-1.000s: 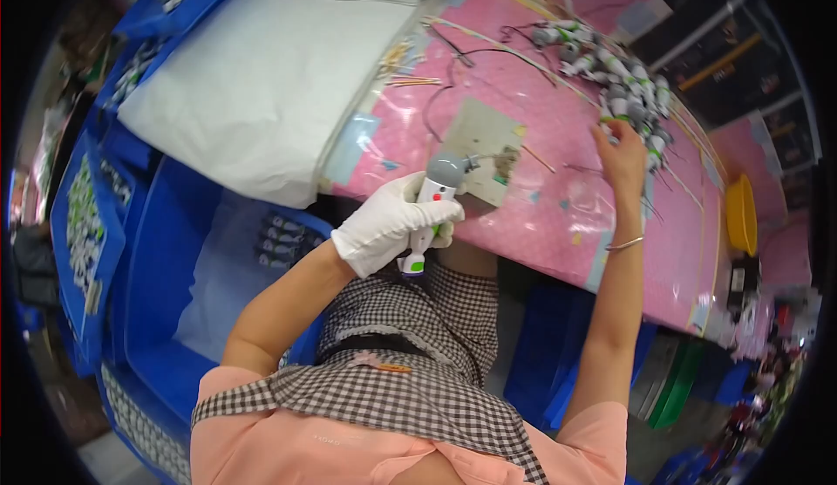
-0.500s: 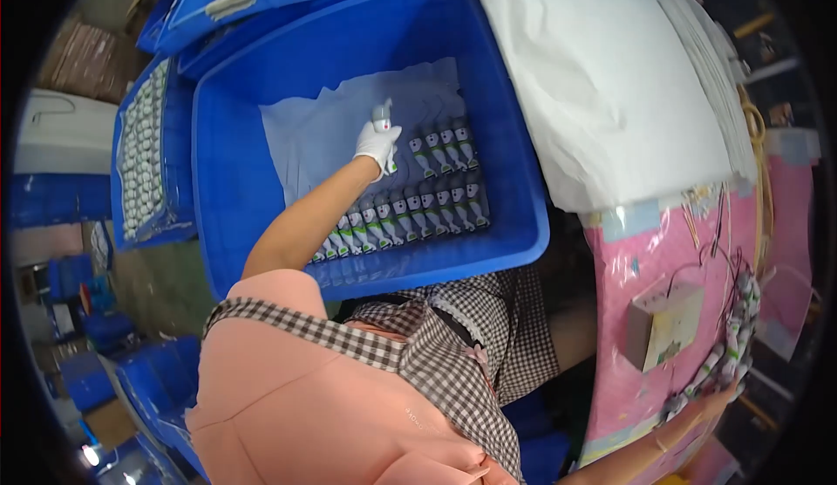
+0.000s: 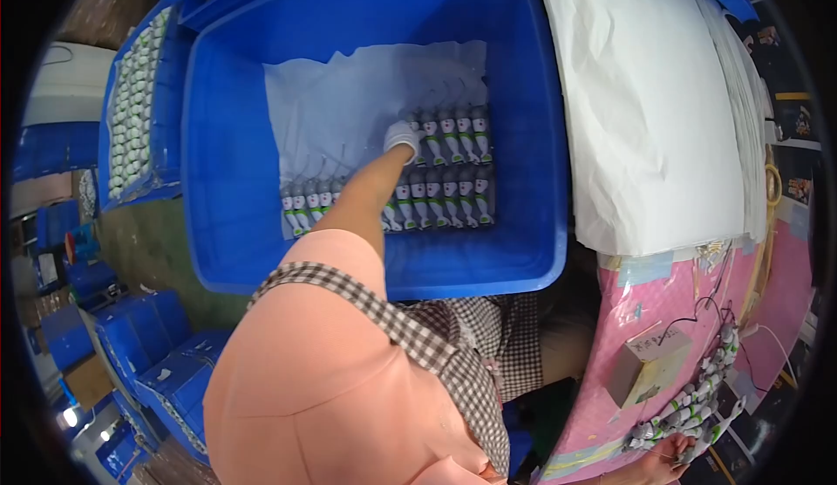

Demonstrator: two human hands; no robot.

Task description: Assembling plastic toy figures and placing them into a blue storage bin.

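Inside the large blue bin [image 3: 248, 254], my gloved left hand [image 3: 402, 139] is at the left end of the upper row of small figures [image 3: 449, 136]. These are white and grey with green bands and thin cords. My fingers look closed round the row's leftmost figure [image 3: 414, 127], though the back of the hand hides most of the grip. At the lower right, my bare right hand [image 3: 671, 452] is at a pile of similar figures [image 3: 689, 406] on the pink-covered table [image 3: 580, 424]. Its curled fingers pinch a figure [image 3: 711, 441] at the pile's near edge.
White sheeting [image 3: 340, 88] lines the bin floor, with a lower row of figures [image 3: 449, 199] near the front wall. White sheets [image 3: 649, 110] are stacked beside the bin. A small box [image 3: 649, 365] stands on the table. At left is a blue crate [image 3: 166, 158] full of figures.
My left hand has lowered the figure it held and brought it to the left end of the upper row. My right hand has moved left and nearer along the pile. The view has shifted.
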